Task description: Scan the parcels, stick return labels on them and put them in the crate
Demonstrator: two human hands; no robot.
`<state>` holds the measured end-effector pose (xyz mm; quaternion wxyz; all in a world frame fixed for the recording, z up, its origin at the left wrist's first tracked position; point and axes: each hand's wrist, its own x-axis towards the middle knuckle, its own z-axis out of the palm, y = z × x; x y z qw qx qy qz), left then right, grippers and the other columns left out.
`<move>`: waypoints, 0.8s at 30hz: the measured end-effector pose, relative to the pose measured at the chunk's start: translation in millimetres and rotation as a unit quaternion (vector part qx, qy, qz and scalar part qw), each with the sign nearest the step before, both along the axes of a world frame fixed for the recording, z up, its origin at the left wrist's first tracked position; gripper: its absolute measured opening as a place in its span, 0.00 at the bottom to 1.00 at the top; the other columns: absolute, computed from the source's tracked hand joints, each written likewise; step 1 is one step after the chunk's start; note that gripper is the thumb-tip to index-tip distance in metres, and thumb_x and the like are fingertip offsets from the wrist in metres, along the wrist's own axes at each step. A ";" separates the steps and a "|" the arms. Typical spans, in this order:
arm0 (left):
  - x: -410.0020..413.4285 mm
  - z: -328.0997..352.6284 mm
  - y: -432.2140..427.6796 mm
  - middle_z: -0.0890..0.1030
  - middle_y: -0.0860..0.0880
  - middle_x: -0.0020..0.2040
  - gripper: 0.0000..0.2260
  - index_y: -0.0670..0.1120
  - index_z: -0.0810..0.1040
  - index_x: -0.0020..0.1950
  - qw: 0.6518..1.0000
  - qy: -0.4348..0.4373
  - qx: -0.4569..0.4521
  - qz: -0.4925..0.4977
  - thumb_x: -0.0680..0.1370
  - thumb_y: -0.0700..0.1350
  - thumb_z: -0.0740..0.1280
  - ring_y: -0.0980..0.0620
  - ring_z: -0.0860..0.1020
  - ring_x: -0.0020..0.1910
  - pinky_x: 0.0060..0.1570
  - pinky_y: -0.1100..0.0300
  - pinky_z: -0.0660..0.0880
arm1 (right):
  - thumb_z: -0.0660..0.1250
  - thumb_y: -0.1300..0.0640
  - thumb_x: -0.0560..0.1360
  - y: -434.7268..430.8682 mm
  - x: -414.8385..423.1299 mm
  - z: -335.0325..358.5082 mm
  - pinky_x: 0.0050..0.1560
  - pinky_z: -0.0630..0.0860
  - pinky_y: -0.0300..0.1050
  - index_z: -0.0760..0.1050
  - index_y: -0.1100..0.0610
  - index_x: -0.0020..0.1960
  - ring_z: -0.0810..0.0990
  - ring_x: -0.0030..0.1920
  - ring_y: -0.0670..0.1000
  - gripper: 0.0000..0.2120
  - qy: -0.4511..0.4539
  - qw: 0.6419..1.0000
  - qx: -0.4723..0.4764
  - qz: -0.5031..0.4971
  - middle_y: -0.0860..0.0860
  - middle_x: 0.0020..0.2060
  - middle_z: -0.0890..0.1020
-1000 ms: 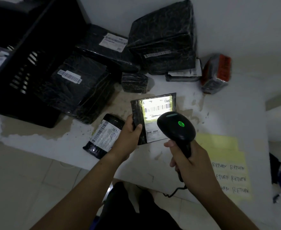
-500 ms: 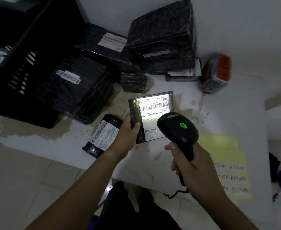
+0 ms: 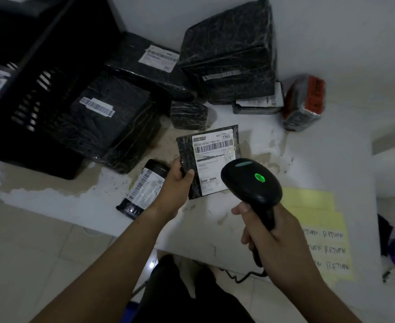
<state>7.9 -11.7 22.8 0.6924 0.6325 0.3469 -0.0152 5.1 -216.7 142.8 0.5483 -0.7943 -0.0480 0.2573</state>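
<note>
Where the white table [image 3: 331,159] shows flaked brown patches, between a white wall [image 3: 331,31] and pale floor tiles [image 3: 28,252], the left hand [image 3: 175,183] grips a parcel [image 3: 187,148] by its left edge above the table, its label [image 3: 211,159] reading "TNG" and "1/1". The right hand [image 3: 278,241] wraps its fingers [image 3: 246,236] round the handle of a green-lit scanner [image 3: 250,180] just near of it; yellow sheets [image 3: 308,206] at right read "RETURN", and the crate [image 3: 17,101] stands far left.
</note>
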 end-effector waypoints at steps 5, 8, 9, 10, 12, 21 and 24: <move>-0.1 3.9 -0.3 0.81 0.62 0.60 0.18 0.64 0.71 0.60 1.000 -0.005 -0.005 -0.002 0.86 0.39 0.58 0.54 0.77 0.66 0.69 0.43 0.72 | 0.66 0.49 0.77 -1.3 0.6 -4.4 0.28 0.69 0.34 0.79 0.54 0.50 0.77 0.26 0.45 0.09 -0.012 1.000 0.000 -0.002 0.49 0.31 0.81; 0.4 5.0 -0.5 0.81 0.62 0.60 0.18 0.65 0.71 0.60 1.000 -0.003 -0.008 -0.001 0.86 0.39 0.58 0.53 0.77 0.66 0.69 0.43 0.72 | 0.67 0.49 0.77 -0.1 1.5 -4.3 0.28 0.70 0.34 0.79 0.51 0.53 0.78 0.27 0.45 0.08 -0.027 1.000 0.000 0.002 0.51 0.32 0.81; 0.5 4.1 -0.3 0.81 0.61 0.61 0.18 0.64 0.71 0.60 1.000 -0.005 -0.008 -0.002 0.86 0.39 0.58 0.53 0.77 0.66 0.69 0.42 0.72 | 0.67 0.49 0.77 -0.2 1.9 -4.7 0.28 0.71 0.34 0.79 0.49 0.54 0.79 0.28 0.45 0.08 -0.031 1.000 -0.003 0.001 0.50 0.32 0.81; 0.6 3.2 -0.1 0.81 0.60 0.62 0.17 0.64 0.71 0.62 1.000 -0.008 -0.009 -0.004 0.86 0.39 0.58 0.52 0.77 0.66 0.69 0.42 0.72 | 0.67 0.48 0.77 0.2 2.3 -5.0 0.29 0.71 0.34 0.78 0.48 0.55 0.79 0.29 0.45 0.09 -0.034 0.999 -0.005 0.000 0.50 0.32 0.81; 0.5 0.0 0.5 0.81 0.57 0.64 0.17 0.59 0.71 0.67 1.000 -0.013 -0.013 -0.009 0.86 0.39 0.58 0.52 0.77 0.66 0.69 0.43 0.72 | 0.67 0.46 0.76 0.3 4.4 -9.3 0.28 0.71 0.40 0.78 0.47 0.55 0.78 0.29 0.47 0.10 -0.041 0.999 -0.008 -0.009 0.52 0.33 0.80; 2.6 -23.7 -4.0 0.79 0.59 0.62 0.17 0.54 0.68 0.74 0.996 0.059 0.000 -0.067 0.86 0.41 0.58 0.58 0.77 0.61 0.51 0.65 0.73 | 0.65 0.57 0.78 -1.7 90.7 -101.0 0.43 0.76 0.48 0.67 0.45 0.61 0.79 0.45 0.54 0.14 -0.096 0.989 -0.054 -0.100 0.53 0.48 0.77; 5.7 -31.3 -7.3 0.79 0.55 0.63 0.17 0.52 0.67 0.74 0.991 0.090 0.005 -0.097 0.86 0.40 0.57 0.66 0.76 0.53 0.44 0.70 0.73 | 0.69 0.56 0.75 0.9 128.9 -144.8 0.46 0.75 0.46 0.65 0.55 0.70 0.79 0.51 0.56 0.25 -0.092 0.982 -0.108 -0.125 0.55 0.57 0.76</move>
